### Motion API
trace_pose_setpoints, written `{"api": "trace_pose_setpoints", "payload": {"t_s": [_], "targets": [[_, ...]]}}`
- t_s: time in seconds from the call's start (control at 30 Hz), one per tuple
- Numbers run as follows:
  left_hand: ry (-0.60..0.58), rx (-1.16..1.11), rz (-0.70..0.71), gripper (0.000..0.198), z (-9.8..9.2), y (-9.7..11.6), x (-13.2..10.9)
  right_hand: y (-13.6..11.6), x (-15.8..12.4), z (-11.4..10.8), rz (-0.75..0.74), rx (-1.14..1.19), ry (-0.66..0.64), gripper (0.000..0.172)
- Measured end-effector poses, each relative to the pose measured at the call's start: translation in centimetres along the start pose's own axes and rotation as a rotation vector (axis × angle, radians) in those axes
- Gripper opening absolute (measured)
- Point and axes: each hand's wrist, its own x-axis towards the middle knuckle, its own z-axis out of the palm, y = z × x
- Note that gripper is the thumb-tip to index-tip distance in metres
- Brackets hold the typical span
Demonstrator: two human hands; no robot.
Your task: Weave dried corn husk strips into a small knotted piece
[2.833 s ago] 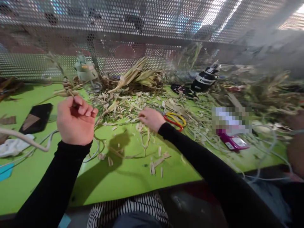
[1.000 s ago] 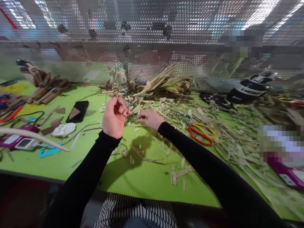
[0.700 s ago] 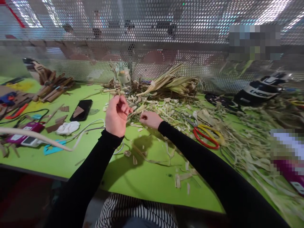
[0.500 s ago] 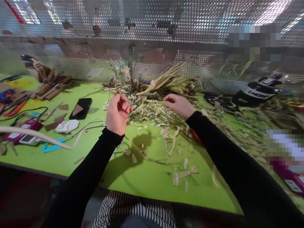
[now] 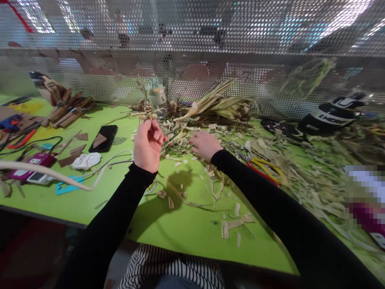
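Note:
My left hand is closed, its thumb and fingertips pinching the base of a small knotted figure of dry plant strips, held upright with thin pieces sticking out sideways. My right hand reaches palm down to the pile of shredded husk scraps; its fingers are bent and a little apart, with nothing visible in them. Behind the pile lies a bundle of long dry husk leaves. Close to my right forearm are a red-handled tool and a yellow-handled one, both partly covered.
On the left of the green table are a phone, a white crumpled item, a purple power strip, white cables and bundled brown sticks. A black bottle lies at right. Perforated metal mesh closes the back.
My right hand has moved left and down from above the scraps onto the pile, uncovering the coloured tool handles. My left hand still holds the knotted figure in nearly the same place.

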Motion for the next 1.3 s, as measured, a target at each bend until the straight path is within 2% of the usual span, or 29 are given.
{"api": "trace_pose_setpoints", "payload": {"t_s": [0.1,0.23,0.3,0.37,0.47,0.57,0.67,0.8,0.87,0.93,1.0,1.1,1.13,1.23,1.3], "targets": [[0.011,0.015,-0.006,0.028,0.0,0.1,0.1,1.7,0.6,-0.5,0.065,0.089,0.002,0.014],[-0.012,0.006,0.0,0.028,0.0,0.2,0.0,4.2,0.1,-3.4,0.19,0.316,0.026,0.019],[-0.018,0.008,0.001,0.029,0.0,0.2,-0.1,4.3,-0.4,-4.5,0.242,0.48,-0.004,0.019],[-0.012,0.026,-0.009,0.03,0.1,0.2,-0.1,4.1,-1.0,-5.3,0.268,0.542,-0.043,0.021],[-0.001,0.028,-0.012,0.03,0.2,0.2,-0.2,3.9,-1.6,-6.1,0.302,0.296,-0.061,0.022],[0.012,0.013,0.002,0.03,0.2,0.4,-0.1,4.0,-1.7,-6.6,0.353,-0.017,0.005,0.019],[0.031,0.021,0.007,0.03,0.1,0.6,0.1,2.2,-1.3,-5.1,0.301,-0.076,0.042,0.024],[0.003,-0.001,0.003,0.029,-0.1,0.4,0.2,-2.7,0.3,0.2,0.05,0.017,-0.068,0.02],[-0.016,-0.016,-0.002,0.029,-0.1,0.4,0.2,-4.6,1.3,2.5,0.04,0.053,-0.086,0.021],[-0.017,-0.025,-0.001,0.029,-0.3,0.4,0.4,-5.0,2.1,3.3,0.043,0.095,-0.081,0.016],[-0.004,-0.025,0.005,0.028,-0.4,0.4,0.8,-4.0,2.4,2.0,0.039,0.15,-0.06,0.017],[-0.019,0.014,-0.035,0.026,-0.8,0.1,1.2,-1.5,1.5,-2.9,0.045,0.254,-0.019,0.03],[-0.043,0.043,-0.075,0.025,-0.9,-0.2,1.2,-0.8,0.9,-4.7,0.066,0.412,0.042,0.031],[-0.181,0.162,-0.214,0.022,-0.8,-1.8,0.7,-0.1,-1.1,-8.7,0.118,0.677,0.122,0.03],[-0.312,0.226,-0.258,0.018,-0.4,-3.1,0.2,-0.5,-2.2,-9.5,0.121,0.743,0.006,0.032]]}}
